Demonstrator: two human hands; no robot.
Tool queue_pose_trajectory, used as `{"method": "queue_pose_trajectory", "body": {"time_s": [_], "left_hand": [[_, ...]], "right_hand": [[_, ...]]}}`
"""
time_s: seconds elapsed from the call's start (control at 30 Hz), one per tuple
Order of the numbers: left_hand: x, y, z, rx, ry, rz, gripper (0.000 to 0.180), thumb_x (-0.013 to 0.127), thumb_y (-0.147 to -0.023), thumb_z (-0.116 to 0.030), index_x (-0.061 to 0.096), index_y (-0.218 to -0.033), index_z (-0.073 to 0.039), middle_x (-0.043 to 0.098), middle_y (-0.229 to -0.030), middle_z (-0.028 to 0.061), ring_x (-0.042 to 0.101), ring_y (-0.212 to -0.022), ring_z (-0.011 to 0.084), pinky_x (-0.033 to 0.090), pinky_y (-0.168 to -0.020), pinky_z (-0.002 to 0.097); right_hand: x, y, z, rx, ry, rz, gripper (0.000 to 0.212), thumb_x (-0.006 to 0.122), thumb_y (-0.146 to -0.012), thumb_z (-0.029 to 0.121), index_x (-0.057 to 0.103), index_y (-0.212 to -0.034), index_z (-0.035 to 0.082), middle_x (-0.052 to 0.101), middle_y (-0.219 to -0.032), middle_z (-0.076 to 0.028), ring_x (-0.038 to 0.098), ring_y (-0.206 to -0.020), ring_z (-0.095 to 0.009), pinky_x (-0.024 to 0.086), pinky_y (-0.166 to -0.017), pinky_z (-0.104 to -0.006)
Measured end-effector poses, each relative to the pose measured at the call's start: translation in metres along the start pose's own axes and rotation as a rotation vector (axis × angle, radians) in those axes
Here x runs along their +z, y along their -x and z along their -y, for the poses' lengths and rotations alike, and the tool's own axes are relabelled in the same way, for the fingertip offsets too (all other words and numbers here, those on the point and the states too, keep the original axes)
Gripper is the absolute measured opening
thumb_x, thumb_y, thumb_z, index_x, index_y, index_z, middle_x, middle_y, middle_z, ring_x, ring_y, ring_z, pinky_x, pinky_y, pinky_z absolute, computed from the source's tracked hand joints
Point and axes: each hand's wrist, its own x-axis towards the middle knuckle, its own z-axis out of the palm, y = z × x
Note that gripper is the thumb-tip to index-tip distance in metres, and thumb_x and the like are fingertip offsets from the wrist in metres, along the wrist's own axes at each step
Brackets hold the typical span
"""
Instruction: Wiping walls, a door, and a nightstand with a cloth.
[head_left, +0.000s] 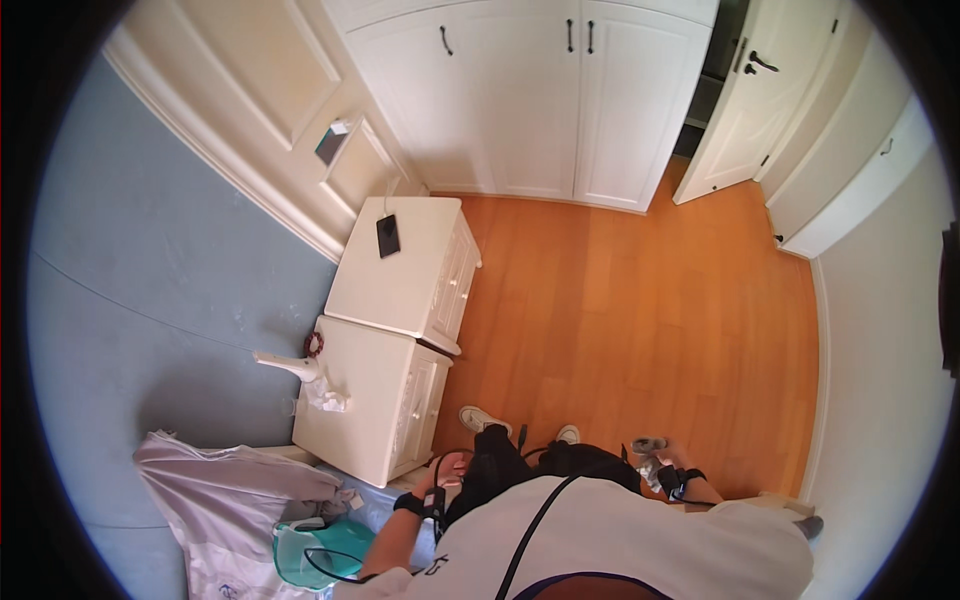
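My right hand (668,458) is out beside my right thigh, its fingers closed around a small crumpled grey and white cloth (649,472). The cloth looks soft, like a sock, but its exact kind is too small to make out. My left hand (453,467) rests by my left leg in dark trousers (494,465), with its fingers loosely extended and nothing plainly in them. Black bands with cables wrap both wrists. To the left of my left arm lie a teal plastic-looking item (318,555) and a pale lilac garment (225,490).
Two white bedside cabinets (395,275) stand at the left, with a dark phone (388,236), a white hairdryer-like item (290,364), a beaded ring (314,344) and crumpled tissue (327,397) on top. White wardrobe (520,110) ahead; an open door (755,100) at far right.
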Motion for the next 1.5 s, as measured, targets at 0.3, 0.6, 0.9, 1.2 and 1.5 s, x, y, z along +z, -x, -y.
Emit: {"method": "queue_pose_trajectory", "body": {"time_s": [0.3, 0.6, 0.9, 1.2, 1.5], "left_hand": [[0.004, -0.022, -0.024, 0.191, -0.449, 0.482, 0.05, 0.071, -0.061, -0.008, 0.056, -0.109, -0.009, 0.061, -0.096, 0.0045, 0.058, -0.086, 0.019, 0.047, -0.072, 0.0299], [0.015, -0.076, -0.135, 0.153, -0.904, 0.478, 0.049, 0.071, -0.059, -0.007, 0.057, -0.106, -0.008, 0.061, -0.095, 0.0067, 0.058, -0.085, 0.022, 0.047, -0.072, 0.0301], [0.031, -0.155, -0.277, 0.31, -1.303, 0.563, 0.048, 0.072, -0.057, -0.007, 0.059, -0.103, -0.008, 0.061, -0.094, 0.0089, 0.058, -0.084, 0.0249, 0.047, -0.071, 0.0304], [0.045, -0.259, -0.39, 1.072, -1.864, 1.112, 0.047, 0.072, -0.055, -0.006, 0.06, -0.1, -0.008, 0.061, -0.093, 0.0111, 0.059, -0.084, 0.0279, 0.047, -0.071, 0.0306], [0.286, -0.215, -0.504, 0.109, -1.601, 0.631, 0.018, 0.054, -0.085, -0.025, 0.061, -0.086, -0.008, 0.058, -0.07, 0.004, 0.056, -0.072, 0.015, 0.045, -0.066, 0.0285]], "right_hand": [[0.022, 0.03, -0.076, 0.081, -0.585, -0.155, 0.043, 0.075, -0.061, 0.015, 0.06, -0.099, 0.001, 0.065, -0.087, -0.01, 0.062, -0.078, -0.021, 0.05, -0.07, -0.0337], [0.053, 0.076, -0.095, 0.207, -0.456, -0.252, 0.041, 0.071, -0.056, 0.005, 0.062, -0.095, 0.0, 0.065, -0.09, -0.009, 0.062, -0.083, -0.023, 0.048, -0.076, -0.0331], [-0.01, 0.04, 0.058, 0.147, -0.459, -0.419, 0.045, 0.068, -0.064, 0.031, 0.062, -0.103, 0.008, 0.065, -0.09, -0.013, 0.063, -0.081, -0.025, 0.049, -0.071, -0.0359], [-0.034, 0.029, 0.188, -0.023, -0.483, -0.702, 0.052, 0.07, -0.069, 0.026, 0.052, -0.114, 0.006, 0.061, -0.101, -0.013, 0.058, -0.091, -0.021, 0.045, -0.081, -0.0309], [0.142, -0.007, -0.036, 0.492, -0.074, -0.382, 0.038, 0.059, -0.074, 0.037, 0.064, -0.102, 0.012, 0.062, -0.107, -0.009, 0.059, -0.1, -0.024, 0.047, -0.085, -0.0342]]}}
